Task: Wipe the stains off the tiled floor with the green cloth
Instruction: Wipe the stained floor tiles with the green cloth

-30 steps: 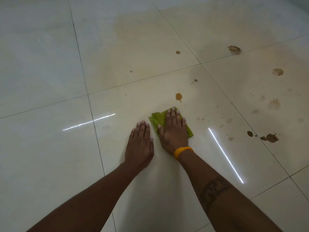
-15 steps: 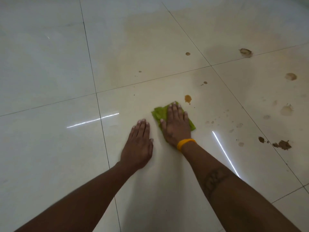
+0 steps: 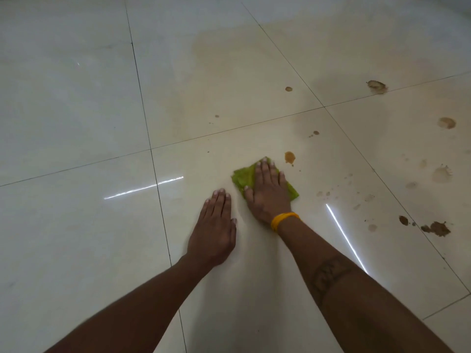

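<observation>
Pressing the green cloth (image 3: 243, 178) flat on the tiled floor (image 3: 76, 123) with straight fingers, the right hand (image 3: 267, 193) lies just short of a brown stain (image 3: 289, 157), the left hand (image 3: 214, 230) rests flat alongside, and many stains remain, so most wiping seems left.

Indoor room, probably a home; type uncertain, since only floor is in frame. Evidence: large glossy cream floor tiles (image 3: 76, 110) with dark grout lines, reflected tube-light streaks (image 3: 142, 188) at centre left.
</observation>
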